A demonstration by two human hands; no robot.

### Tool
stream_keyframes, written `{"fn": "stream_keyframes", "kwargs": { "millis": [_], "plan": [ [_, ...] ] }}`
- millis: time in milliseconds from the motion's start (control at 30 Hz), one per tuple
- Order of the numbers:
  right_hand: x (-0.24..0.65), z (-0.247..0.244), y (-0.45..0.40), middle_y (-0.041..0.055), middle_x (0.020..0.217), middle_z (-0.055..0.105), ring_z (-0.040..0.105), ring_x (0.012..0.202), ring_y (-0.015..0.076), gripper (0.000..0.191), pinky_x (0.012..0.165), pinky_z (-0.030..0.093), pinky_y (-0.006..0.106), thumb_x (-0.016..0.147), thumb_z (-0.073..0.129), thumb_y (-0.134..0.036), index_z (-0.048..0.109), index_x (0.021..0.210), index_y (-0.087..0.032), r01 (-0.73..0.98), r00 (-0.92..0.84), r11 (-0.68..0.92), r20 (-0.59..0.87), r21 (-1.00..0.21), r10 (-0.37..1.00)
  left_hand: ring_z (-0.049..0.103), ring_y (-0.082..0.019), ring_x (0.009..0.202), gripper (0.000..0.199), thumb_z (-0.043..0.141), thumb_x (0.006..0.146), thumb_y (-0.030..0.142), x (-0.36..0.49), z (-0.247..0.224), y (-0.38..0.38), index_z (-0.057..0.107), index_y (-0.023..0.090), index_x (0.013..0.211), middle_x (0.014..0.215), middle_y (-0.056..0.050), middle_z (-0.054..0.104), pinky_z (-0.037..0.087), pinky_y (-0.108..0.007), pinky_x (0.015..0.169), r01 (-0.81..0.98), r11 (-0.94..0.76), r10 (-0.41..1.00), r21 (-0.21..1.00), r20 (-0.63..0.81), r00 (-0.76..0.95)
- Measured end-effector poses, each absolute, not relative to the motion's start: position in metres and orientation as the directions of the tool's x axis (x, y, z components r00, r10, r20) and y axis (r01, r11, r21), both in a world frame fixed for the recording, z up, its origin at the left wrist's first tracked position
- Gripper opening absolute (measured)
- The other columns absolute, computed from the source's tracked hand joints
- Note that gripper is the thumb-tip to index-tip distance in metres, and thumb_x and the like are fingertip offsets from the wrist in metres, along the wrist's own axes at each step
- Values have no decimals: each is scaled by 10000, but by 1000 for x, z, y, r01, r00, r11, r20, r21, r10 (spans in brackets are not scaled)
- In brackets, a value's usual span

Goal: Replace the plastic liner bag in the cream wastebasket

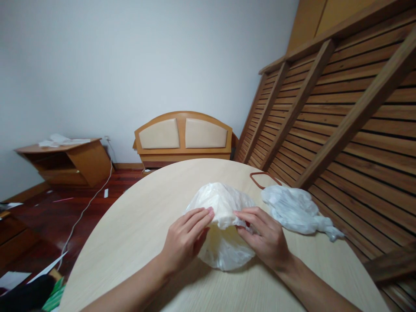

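A thin white plastic bag [224,255] stands on the round pale wooden table [130,242] in front of me. Its mouth faces me, and something pale yellow shows through or inside it, too veiled to name. My left hand [186,236] is at the left side of the bag's mouth, fingers closed on the plastic with the thumb underneath. On the other side, my right hand [264,236] pinches the gathered edge between thumb and fingers. A second white plastic bag [294,210], crumpled and twisted at one end, lies to the right of my right hand.
A brown rounded frame-like ring [251,174] lies near the table's far right edge. A slatted wooden bed frame [325,117] leans close along the right. Beyond the table are a headboard [183,134] and a low cabinet [71,162]; a white cable [86,208] crosses the floor.
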State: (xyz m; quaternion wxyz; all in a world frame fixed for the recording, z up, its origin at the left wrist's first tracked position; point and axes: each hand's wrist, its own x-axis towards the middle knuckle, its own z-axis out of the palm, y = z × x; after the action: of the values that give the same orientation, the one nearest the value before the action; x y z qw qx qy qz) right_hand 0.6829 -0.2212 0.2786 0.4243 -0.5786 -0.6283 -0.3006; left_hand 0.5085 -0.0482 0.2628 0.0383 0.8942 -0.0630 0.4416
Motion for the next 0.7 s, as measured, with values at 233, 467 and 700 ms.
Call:
{"fn": "stream_keyframes", "kwargs": {
  "millis": [233,467,700],
  "plan": [
    [688,275,-223,55,952,691,682,830,183,323,714,576,309,851,604,-99,674,1149,-204,982,49,130,854,-135,519,710,-214,1021,321,524,896,72,505,264,-46,601,176,1189,1130,-82,748,618,-366,824,-80,-997,-37,14,802,596],
    [695,271,-223,80,1081,679,677,956,219,402,816,580,364,820,576,-105,657,1200,-206,984,80,84,817,-156,571,687,-260,1094,442,536,789,127,501,265,-51,554,164,1229,1226,-128,703,610,-412,870,-12,-999,21,40,736,677],
    [694,272,-223,82,1102,679,682,976,229,418,826,589,383,833,560,-112,643,1230,-212,991,85,38,811,-131,579,661,-283,1098,333,590,877,270,501,269,-54,544,164,1190,1214,-146,690,600,-435,874,11,-998,58,69,730,681]
  ]
}}
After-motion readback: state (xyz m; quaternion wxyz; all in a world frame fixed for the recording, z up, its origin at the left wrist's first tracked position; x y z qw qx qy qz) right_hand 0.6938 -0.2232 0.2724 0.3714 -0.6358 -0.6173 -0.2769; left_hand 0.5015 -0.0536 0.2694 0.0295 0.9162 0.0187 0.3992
